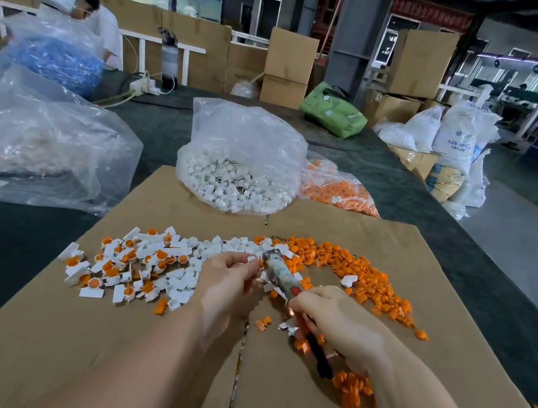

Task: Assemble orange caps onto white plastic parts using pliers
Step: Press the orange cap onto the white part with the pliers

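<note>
My right hand (337, 320) grips the handles of the pliers (280, 273), whose taped jaws point up and left. My left hand (228, 276) pinches a small white plastic part (254, 260) right at the jaw tips. To the left lies a pile of white parts fitted with orange caps (134, 264). Loose orange caps (354, 274) are spread to the right on the flattened cardboard (169, 362). More orange caps (352, 397) lie under my right forearm.
A clear bag of white parts (236, 178) stands at the far cardboard edge, with a bag of orange caps (338, 189) beside it. A crumpled clear bag (41, 144) sits at left. Another person (77, 11) works at the far left behind a bag of blue pieces (56, 59).
</note>
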The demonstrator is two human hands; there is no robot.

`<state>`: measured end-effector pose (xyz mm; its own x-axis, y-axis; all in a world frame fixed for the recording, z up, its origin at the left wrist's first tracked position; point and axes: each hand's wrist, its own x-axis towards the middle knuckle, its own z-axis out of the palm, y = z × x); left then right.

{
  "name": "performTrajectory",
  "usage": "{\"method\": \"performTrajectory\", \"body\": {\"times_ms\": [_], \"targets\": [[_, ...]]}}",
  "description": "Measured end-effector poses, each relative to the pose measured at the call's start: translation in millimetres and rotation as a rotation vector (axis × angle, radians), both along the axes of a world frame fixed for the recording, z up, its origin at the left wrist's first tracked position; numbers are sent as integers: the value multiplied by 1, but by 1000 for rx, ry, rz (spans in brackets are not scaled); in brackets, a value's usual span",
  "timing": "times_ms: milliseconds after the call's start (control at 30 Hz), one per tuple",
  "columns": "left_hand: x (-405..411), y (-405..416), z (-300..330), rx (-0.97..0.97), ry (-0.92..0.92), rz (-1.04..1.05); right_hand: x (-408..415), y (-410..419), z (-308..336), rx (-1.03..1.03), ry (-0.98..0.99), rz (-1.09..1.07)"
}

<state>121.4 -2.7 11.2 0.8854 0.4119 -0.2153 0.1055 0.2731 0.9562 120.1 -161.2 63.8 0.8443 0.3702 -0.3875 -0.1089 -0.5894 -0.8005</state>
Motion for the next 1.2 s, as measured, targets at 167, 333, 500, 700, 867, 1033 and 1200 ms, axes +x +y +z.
{"method": "performTrajectory", "body": {"times_ms": [167, 333, 500, 700, 867, 1033, 1200], "targets": [[0, 3, 2, -3, 18, 34, 1, 2, 2, 92, 168, 15], [0, 5, 2, -1, 54, 54, -5, 6, 6, 40, 156, 61], [-1, 3, 1, 1, 59, 64, -5, 6, -1, 4, 143, 86], [-1, 0, 0, 39, 61, 81, -7, 9, -2, -124, -28, 73], [-3, -5, 1, -18, 67, 88, -9, 8, -6, -141, -129, 40], [-8, -8, 0, -72, 38, 100, -11, 4, -14, -64, -129, -25], [-11, 3, -13, 172, 70, 93, -3, -10, -27, -152, -299, -186]]}}
